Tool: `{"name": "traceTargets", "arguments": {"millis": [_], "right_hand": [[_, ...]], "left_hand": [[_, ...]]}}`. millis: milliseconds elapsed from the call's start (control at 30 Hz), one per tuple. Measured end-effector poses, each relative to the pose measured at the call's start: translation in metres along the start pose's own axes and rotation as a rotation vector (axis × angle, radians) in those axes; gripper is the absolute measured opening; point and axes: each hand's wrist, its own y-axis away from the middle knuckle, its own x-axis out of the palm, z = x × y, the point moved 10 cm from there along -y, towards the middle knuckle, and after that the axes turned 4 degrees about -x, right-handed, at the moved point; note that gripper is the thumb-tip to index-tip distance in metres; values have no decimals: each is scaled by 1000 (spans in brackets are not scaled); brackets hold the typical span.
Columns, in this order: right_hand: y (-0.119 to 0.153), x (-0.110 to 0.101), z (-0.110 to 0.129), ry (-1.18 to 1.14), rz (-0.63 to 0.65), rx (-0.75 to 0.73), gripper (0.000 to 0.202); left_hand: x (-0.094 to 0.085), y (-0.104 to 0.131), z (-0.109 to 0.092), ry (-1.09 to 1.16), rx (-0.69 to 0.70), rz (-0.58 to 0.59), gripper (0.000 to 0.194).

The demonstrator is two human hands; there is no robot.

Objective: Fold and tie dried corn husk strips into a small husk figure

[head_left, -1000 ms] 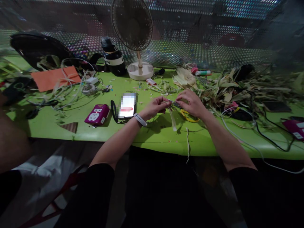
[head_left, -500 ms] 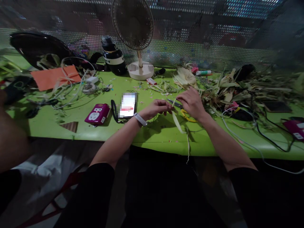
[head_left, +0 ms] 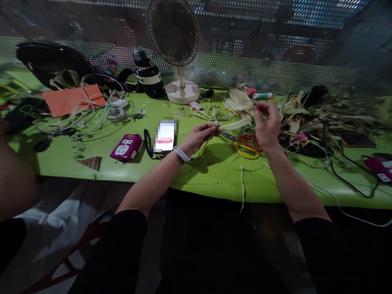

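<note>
My left hand (head_left: 202, 136) is closed in a pinch on a pale corn husk strip (head_left: 237, 123), just right of the phone. From those fingertips the strip runs right and slightly up toward my right hand (head_left: 268, 124), which is raised with thumb and fingers curled together at the strip's far end; the exact contact is small and blurred. Below the strip lie scissors (head_left: 246, 154) with yellow and red handles, their blades pointing left toward my left fingertips. A thin loose husk strand (head_left: 243, 188) hangs over the table's front edge.
Dried husks (head_left: 306, 112) pile up at the right. A fan (head_left: 183, 92) and a dark bottle (head_left: 149, 79) stand at the back. A phone (head_left: 165, 136), a purple power socket (head_left: 126, 147) and an orange sheet (head_left: 73, 100) lie left. Another person's arm (head_left: 16, 179) is at far left.
My right hand has moved right, away from my left hand. The husk strip, which hung down, now stretches out to the right. More of the scissors shows, including the red handle.
</note>
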Motion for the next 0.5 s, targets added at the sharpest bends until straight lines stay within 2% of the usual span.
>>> {"name": "traceTargets", "arguments": {"millis": [67, 167, 233, 333, 400, 500], "right_hand": [[5, 12, -11, -179, 56, 142, 26], [27, 54, -8, -407, 287, 361, 15], [41, 75, 8, -483, 407, 395, 18], [58, 97, 31, -619, 556, 424, 32], [67, 107, 36, -704, 633, 475, 36], [73, 112, 34, -753, 659, 530, 39]], "left_hand": [[-5, -1, -5, 58, 63, -39, 14], [-4, -2, -11, 55, 160, -24, 21], [-3, -1, -13, 36, 210, -16, 28], [-3, 0, -11, 25, 222, -34, 36], [-2, 0, -8, 11, 201, -43, 41], [0, 2, -8, -22, 178, -49, 46]]}}
